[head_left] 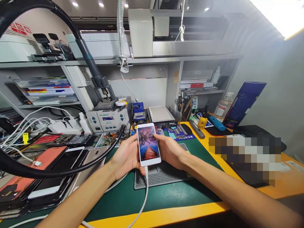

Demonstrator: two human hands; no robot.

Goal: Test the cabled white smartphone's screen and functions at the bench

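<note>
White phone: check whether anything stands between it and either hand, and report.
Nothing visible does. The left hand and right hand both hold the white phone at its sides. The white cable runs down from its bottom edge, not between hand and phone.

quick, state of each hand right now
Left hand: closed, holding the white phone.
Right hand: at the phone's right edge, fingers partly hidden; whether it grips cannot be told.

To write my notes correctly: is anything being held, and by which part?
The phone, by its side edges: left hand at left, right hand at right.
</note>
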